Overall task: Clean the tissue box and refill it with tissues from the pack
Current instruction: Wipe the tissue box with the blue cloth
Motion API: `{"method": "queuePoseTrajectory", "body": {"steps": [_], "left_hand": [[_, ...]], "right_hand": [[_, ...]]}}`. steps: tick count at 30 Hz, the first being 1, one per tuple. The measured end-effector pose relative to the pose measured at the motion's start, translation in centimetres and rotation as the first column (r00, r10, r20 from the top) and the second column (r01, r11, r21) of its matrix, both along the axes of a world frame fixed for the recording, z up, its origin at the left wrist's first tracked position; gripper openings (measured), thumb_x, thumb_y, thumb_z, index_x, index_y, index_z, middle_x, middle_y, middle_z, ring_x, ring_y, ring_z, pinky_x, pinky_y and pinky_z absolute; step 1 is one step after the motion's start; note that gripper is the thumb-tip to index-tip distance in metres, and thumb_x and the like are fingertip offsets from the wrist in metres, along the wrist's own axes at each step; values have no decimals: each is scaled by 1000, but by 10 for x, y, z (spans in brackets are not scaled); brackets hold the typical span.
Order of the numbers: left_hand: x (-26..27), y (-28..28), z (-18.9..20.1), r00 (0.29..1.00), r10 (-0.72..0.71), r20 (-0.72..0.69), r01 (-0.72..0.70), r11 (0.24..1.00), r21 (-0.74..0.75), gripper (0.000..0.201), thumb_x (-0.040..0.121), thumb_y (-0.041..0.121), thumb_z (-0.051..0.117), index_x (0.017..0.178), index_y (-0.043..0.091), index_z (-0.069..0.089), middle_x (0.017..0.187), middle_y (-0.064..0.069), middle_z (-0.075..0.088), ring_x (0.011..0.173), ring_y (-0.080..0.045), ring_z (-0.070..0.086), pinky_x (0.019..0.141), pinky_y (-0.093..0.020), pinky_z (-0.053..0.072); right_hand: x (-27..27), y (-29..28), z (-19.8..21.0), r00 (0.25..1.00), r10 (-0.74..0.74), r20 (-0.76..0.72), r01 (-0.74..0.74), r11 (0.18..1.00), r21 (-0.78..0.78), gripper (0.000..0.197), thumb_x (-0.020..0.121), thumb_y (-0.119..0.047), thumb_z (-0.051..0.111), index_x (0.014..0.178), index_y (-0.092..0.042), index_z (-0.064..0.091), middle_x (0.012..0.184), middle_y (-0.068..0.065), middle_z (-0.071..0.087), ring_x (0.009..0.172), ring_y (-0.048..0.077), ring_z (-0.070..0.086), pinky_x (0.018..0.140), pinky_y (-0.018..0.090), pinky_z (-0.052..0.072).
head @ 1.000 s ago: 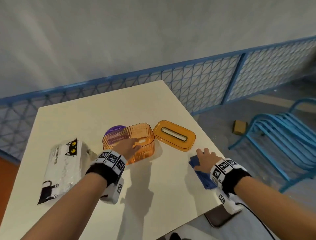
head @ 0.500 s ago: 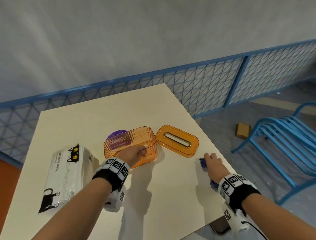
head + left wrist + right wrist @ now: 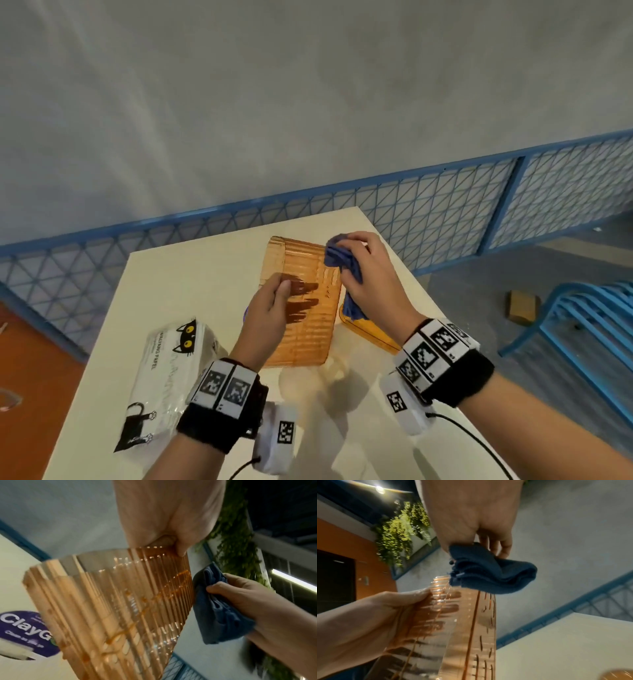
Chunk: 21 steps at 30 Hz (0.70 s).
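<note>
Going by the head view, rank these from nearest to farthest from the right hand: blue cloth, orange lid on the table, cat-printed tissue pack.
1. Crumpled blue cloth: gripped in the right hand.
2. Flat orange plastic lid: on the table just below that hand, partly hidden by its wrist.
3. White cat-printed tissue pack: on the table's left side, beyond the left hand.

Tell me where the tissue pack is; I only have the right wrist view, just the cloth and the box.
Observer: The tissue pack lies on the table, left of the left hand gripping the tissue box.
Operator: Anything else near it?
Observer: A purple-labelled tub sits on the table below the left hand.
Operator: And the lid?
Observer: The lid lies flat on the table under the right hand, below the hanging cloth.
</note>
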<state>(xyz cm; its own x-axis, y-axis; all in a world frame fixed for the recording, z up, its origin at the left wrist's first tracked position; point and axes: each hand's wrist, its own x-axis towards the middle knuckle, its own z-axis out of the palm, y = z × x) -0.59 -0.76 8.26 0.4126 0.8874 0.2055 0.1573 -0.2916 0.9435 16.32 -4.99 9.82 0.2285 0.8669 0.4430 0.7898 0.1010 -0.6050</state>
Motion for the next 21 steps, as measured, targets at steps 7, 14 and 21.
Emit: {"method": "queuePoseTrajectory", "body": {"steps": [7,14,21], "left_hand": [[7,-19,16,966,70,251,-43,993,-113,29,103,19,28,113,17,55,105,-4,66,94,-12,67,76,-26,56],[4,-12,13,911,192,365,-119,969,-214,33,102,16,33,84,22,60,87,-1,65,88,-20,58,80,-36,47],[11,-19,21,900,133,416,-17,963,-270,31,103,22,30,119,11,55,117,-16,64,107,-35,63,90,-51,52]], "right_hand": [[-42,11,19,962,38,269,-47,999,26,53,94,-45,30,142,-23,37,153,2,23,137,18,12,114,39,14],[-57,-26,-31,840,224,494,-175,974,-144,57,99,-41,7,149,-14,15,159,3,13,146,24,2,113,46,10],[-33,15,36,916,119,382,-78,990,-121,53,101,-29,27,150,-17,12,160,-4,4,147,18,-11,121,44,8]]}}
